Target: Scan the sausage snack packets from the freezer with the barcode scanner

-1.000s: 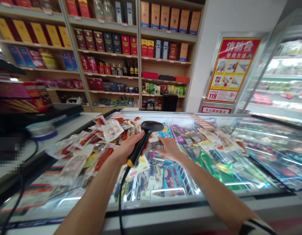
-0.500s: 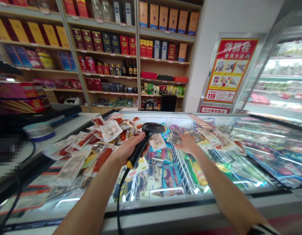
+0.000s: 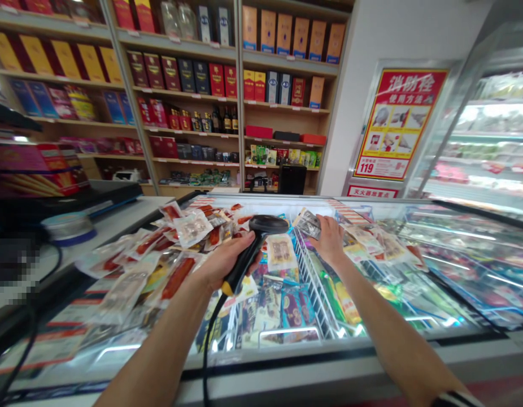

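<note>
My left hand (image 3: 230, 261) is wrapped round the handle of a black barcode scanner (image 3: 267, 224), its head pointing right and its cable hanging down over the freezer edge. Just beyond those fingers is a clear-and-white snack packet (image 3: 281, 252); whether they touch it I cannot tell. My right hand (image 3: 330, 240) grips the edge of a silver-and-dark snack packet (image 3: 308, 224), tilted up above the freezer's glass lid. Left of the scanner lies a pile of vacuum-packed snacks (image 3: 177, 249), some with reddish sausages. More flat packets (image 3: 384, 240) lie right of my right hand.
Under the glass lid (image 3: 160, 345), wire baskets hold ice-cream packs (image 3: 270, 308). On the left a counter (image 3: 87, 243) carries a roll of tape (image 3: 69, 227) and a pink-red box (image 3: 41, 169). Shelves (image 3: 181, 102) of boxes and bottles stand behind, with a red poster (image 3: 399, 121) to their right.
My right hand has lifted the silver-and-dark packet slightly up off the lid. The clear-and-white packet by the scanner shows more fully. My left hand stays almost in place with the scanner.
</note>
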Demonstrator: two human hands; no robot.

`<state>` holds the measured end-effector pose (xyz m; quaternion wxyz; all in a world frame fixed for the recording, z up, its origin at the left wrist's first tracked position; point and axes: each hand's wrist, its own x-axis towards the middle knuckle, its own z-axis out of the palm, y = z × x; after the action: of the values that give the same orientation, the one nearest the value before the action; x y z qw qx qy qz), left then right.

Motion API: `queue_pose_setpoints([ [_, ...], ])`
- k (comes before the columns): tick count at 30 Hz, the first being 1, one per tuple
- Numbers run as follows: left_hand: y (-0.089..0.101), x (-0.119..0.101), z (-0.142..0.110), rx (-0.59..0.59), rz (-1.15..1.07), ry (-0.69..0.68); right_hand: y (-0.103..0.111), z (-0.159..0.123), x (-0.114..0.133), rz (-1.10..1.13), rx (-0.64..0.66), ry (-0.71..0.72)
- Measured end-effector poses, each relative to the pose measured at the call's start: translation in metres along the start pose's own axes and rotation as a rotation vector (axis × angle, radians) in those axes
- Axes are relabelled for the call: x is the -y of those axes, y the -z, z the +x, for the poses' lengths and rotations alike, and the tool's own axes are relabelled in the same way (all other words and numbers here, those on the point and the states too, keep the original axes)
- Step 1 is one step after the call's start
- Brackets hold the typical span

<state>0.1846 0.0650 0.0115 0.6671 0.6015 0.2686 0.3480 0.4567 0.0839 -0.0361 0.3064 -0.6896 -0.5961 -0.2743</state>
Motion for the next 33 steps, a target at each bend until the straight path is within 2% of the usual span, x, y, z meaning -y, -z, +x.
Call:
queue_pose_setpoints([
  [8,0.0,-0.001,0.0,0.023,-0.023,0.02,-0.002,0.0,-0.002,-0.02,-0.002,0.016],
  [15,-0.001,-0.003,0.0,0.02,-0.038,0.015,-0.013,-0.007,-0.017,-0.202,0.234,-0.073],
  [17,-0.002,-0.003,0.001,0.015,-0.044,0.017,-0.015,-0.008,-0.024,-0.247,0.254,-0.09],
  [24,0.0,-0.001,0.001,0.017,-0.055,0.034,-0.022,-0.004,-0.048,-0.324,0.188,-0.244],
  [29,0.001,-0.001,0.001,0.008,-0.057,0.041,-0.02,-0.005,-0.064,-0.352,0.084,-0.366],
  [31,0.001,-0.002,0.002,0.007,-0.053,0.041,-0.015,-0.003,-0.059,-0.308,0.033,-0.348],
  [33,0.001,-0.002,0.002,0.008,-0.057,0.039,-0.01,0.001,-0.044,-0.184,0.034,-0.216],
])
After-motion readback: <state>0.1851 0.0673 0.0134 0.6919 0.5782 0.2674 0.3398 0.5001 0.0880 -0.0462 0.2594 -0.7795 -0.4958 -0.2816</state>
